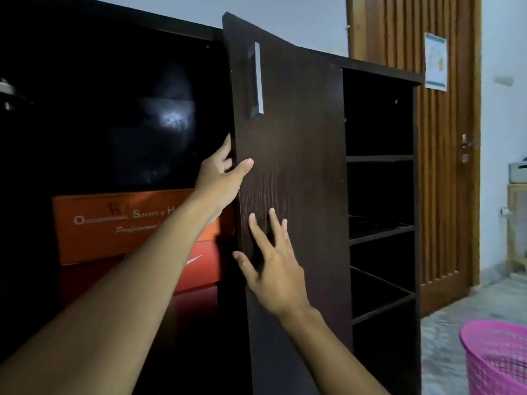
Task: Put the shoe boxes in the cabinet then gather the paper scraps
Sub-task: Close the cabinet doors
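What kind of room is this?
Probably a room in someone's home, maybe a bedroom or hallway. There's a dark cabinet with orange shoe boxes inside, a wooden door, and a pink wastebasket on the floor.

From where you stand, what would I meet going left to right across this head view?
Orange shoe box → left hand gripping the door's edge → dark cabinet door → open cabinet shelves → wooden room door → pink basket.
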A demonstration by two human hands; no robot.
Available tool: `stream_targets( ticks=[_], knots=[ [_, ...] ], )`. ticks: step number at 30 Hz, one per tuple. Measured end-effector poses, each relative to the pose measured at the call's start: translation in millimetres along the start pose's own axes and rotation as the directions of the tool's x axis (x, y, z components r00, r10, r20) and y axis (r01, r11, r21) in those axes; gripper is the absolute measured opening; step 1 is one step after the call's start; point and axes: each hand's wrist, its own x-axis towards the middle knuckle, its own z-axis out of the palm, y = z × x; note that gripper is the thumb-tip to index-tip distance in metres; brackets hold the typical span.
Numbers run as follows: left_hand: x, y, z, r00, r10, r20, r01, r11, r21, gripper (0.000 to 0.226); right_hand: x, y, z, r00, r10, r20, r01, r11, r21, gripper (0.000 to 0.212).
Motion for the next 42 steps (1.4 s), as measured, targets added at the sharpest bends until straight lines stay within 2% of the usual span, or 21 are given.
stream_targets(
  ticks=[7, 10, 14, 18, 21, 25, 30, 33, 34, 35, 37, 39, 40, 41, 42],
  knots=[
    [29, -24, -8, 0.977, 0.004, -0.214, 0.052, 0.966, 0.254, 0.067, 33, 3, 37, 0.988, 0.055, 0.141, -0.043, 0.995, -0.086, 0.078],
    [37, -37, -15, 0.975, -0.018, -0.221, 0.088, 0.947, 0.31, 0.064, 39, 15, 48, 0.981, 0.052, 0.185, -0.032, 0.994, -0.106, 0.077],
    [35, -40, -15, 0.978, 0.043, -0.207, 0.043, 0.918, 0.393, 0.061, 38, 26, 52, 0.984, 0.024, 0.176, -0.005, 0.994, -0.107, 0.078],
    [19, -36, -7, 0.971, 0.023, -0.236, 0.068, 0.927, 0.37, 0.056, 36, 34, 46, 0.977, -0.007, 0.212, 0.023, 0.997, -0.073, 0.083],
    [-4, -35, -10, 0.975, -0.021, -0.221, 0.109, 0.913, 0.394, 0.048, 34, 34, 31, 0.969, 0.002, 0.246, -0.007, 1.0, 0.017, 0.076],
    [-51, -27, -20, 0.972, -0.047, -0.231, 0.157, 0.861, 0.484, 0.04, 21, 31, 11, 0.973, 0.011, 0.232, -0.066, 0.971, 0.229, 0.05],
    [-133, 7, -40, 0.943, -0.098, -0.317, 0.264, 0.799, 0.54, 0.035, -25, -1, 13, 0.963, -0.114, 0.243, -0.003, 0.901, 0.433, 0.027],
    [-172, 39, -62, 0.913, -0.024, -0.407, 0.279, 0.765, 0.581, 0.038, -48, -39, 21, 0.937, -0.221, 0.271, 0.041, 0.838, 0.544, 0.023],
    [-185, 52, -71, 0.906, 0.035, -0.421, 0.271, 0.715, 0.644, 0.039, -55, -55, 24, 0.921, -0.266, 0.286, 0.051, 0.808, 0.588, 0.022],
    [-199, 66, -80, 0.9, 0.124, -0.418, 0.259, 0.619, 0.742, 0.041, -63, -72, 29, 0.904, -0.314, 0.29, 0.065, 0.772, 0.632, 0.02],
    [-226, 93, -100, 0.866, 0.379, -0.326, 0.211, 0.315, 0.926, 0.044, -78, -105, 37, 0.87, -0.406, 0.281, 0.099, 0.701, 0.706, 0.017],
    [-250, 120, -118, 0.768, 0.624, -0.143, 0.181, 0.003, 0.984, 0.044, -94, -139, 40, 0.825, -0.488, 0.286, 0.125, 0.65, 0.749, 0.022],
    [-260, 133, -127, 0.71, 0.701, -0.063, 0.191, -0.106, 0.976, 0.045, -102, -156, 41, 0.808, -0.518, 0.279, 0.134, 0.624, 0.77, 0.027],
    [-268, 144, -136, 0.661, 0.75, -0.035, 0.231, -0.158, 0.96, 0.048, -110, -172, 41, 0.797, -0.544, 0.262, 0.141, 0.59, 0.795, 0.033],
    [-276, 156, -145, 0.623, 0.779, -0.068, 0.292, -0.151, 0.944, 0.052, -117, -188, 40, 0.786, -0.569, 0.242, 0.146, 0.552, 0.821, 0.039]
  ],
)
